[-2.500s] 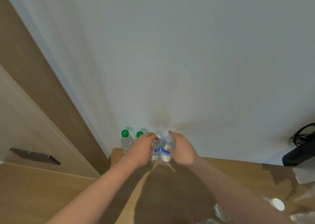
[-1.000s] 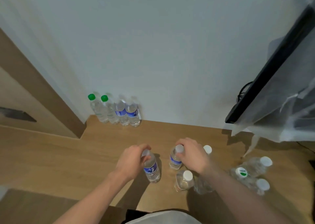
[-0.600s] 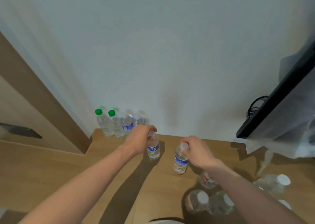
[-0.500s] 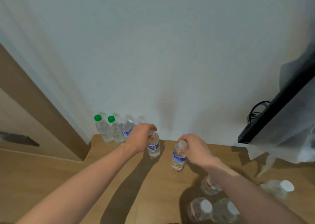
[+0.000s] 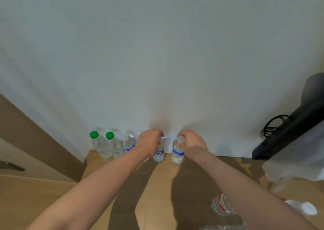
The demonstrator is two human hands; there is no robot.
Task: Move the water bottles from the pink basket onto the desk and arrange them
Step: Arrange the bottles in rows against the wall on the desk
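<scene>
Up at the back edge of the table, against the white wall, you held two blue-labelled bottles upright. Your left hand wrapped over the top of the left blue-labelled bottle, fingers curled round its cap and neck. Your right hand pinched the white cap of the right blue-labelled bottle, base at or just above the wood; contact not clear. A small gap lay between the two bottles.

To their left, a row stood along the wall: two green-capped bottles at the far left, then another blue-labelled bottle just beside your left wrist.

Near the lower right, a red-labelled bottle lay partly behind your right forearm, with a white-capped bottle farther right, blurred. A black monitor edge with a coiled black cable sat at the right. Pink basket out of frame.
</scene>
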